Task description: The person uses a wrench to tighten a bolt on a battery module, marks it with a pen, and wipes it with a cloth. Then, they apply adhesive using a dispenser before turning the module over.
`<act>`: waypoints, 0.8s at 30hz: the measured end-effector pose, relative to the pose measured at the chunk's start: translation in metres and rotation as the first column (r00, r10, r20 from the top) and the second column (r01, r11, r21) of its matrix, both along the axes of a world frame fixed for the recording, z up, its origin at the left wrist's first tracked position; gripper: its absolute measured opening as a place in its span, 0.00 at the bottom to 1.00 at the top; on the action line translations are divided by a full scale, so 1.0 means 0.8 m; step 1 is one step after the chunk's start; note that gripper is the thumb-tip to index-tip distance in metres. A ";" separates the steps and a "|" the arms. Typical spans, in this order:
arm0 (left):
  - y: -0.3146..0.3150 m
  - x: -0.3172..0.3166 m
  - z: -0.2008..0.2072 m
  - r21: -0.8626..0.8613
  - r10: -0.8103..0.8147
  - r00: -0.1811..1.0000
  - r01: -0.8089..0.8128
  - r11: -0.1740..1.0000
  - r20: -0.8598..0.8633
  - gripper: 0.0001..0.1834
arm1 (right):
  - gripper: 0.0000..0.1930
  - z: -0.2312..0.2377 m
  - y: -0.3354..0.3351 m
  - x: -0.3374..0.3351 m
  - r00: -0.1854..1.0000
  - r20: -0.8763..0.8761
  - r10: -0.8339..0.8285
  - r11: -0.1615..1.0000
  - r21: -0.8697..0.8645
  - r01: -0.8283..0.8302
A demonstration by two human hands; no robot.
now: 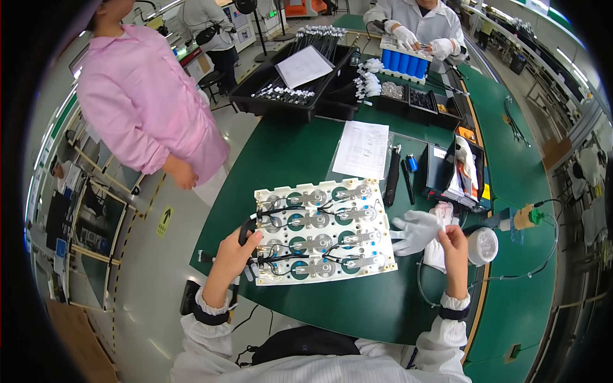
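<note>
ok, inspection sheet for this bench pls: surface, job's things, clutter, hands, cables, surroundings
Surface: green bench top, bare in front of the person.
Job's things: white cell-holder panel with round cells, metal tabs and black wires lies flat; white glove beside it.
Clutter: printed sheet, black pen-like tools, white tape roll, black parts trays.
Hands: left hand holds a black piece at the panel's left edge; right hand pinches the glove.
Cables: thin black lead loops across the bench's right side.
Surroundings: person in pink coat stands left; gloved co-worker handles blue cells opposite.
</note>
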State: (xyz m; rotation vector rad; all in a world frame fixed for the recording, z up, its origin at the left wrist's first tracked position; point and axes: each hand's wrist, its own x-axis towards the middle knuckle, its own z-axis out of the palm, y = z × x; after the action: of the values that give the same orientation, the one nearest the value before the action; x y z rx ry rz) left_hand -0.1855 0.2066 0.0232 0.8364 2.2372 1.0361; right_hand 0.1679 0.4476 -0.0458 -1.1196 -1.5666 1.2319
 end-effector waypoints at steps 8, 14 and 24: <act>0.041 0.006 0.097 0.112 -0.215 0.672 0.407 0.906 -0.709 0.18 | 0.11 0.123 -0.037 -0.126 0.983 -0.154 0.103 0.988 0.132 -0.083; 0.133 0.053 0.042 -0.075 -0.400 0.475 0.567 0.820 -0.784 0.05 | 0.22 0.096 -0.031 -0.201 0.929 0.228 0.293 0.827 0.426 -0.366; 0.166 0.051 0.006 0.015 -0.389 0.571 0.575 0.818 -0.723 0.05 | 0.26 0.082 -0.022 -0.218 0.829 0.542 0.138 0.611 0.613 -0.502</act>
State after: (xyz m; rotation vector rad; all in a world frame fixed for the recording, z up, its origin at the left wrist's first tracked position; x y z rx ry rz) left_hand -0.1449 0.3393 0.0279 2.1340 2.1899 0.7954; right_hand -0.0063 0.4302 0.0202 -0.5744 -2.4182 0.3992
